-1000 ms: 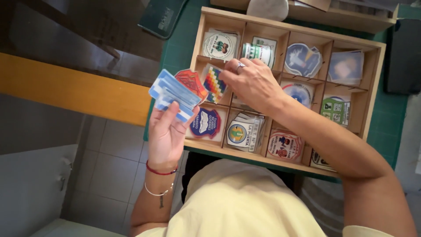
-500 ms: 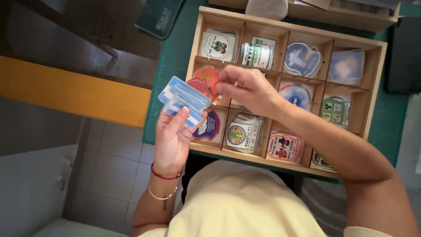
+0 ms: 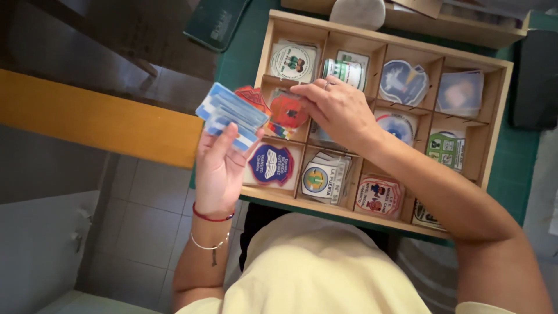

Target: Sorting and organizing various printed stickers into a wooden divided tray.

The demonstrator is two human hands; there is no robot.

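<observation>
A wooden sorting tray [image 3: 499, 125] with many small compartments lies on a green mat; each compartment holds a stack of bagged stickers. My left hand [image 3: 221, 166] is raised at the tray's left edge and grips a fanned stack of light-blue and white stickers [image 3: 231, 115], with a red sticker [image 3: 251, 96] tucked behind them. My right hand [image 3: 337, 107] reaches across the tray's middle row and pinches a round red sticker [image 3: 289, 110] at the tip of its fingers, just right of the stack. A ring shows on one finger.
A dark green book-like object [image 3: 218, 23] lies beyond the tray's left corner. A yellow wooden board [image 3: 93, 119] runs along the left. A grey rounded object [image 3: 357, 11] sits behind the tray, a black item [image 3: 537, 78] to the right. Tiled floor [image 3: 136, 227] below.
My right hand has drawn back from the tray's upper middle toward the stack, now pinching a round red sticker. My left hand has tilted the blue stack slightly.
</observation>
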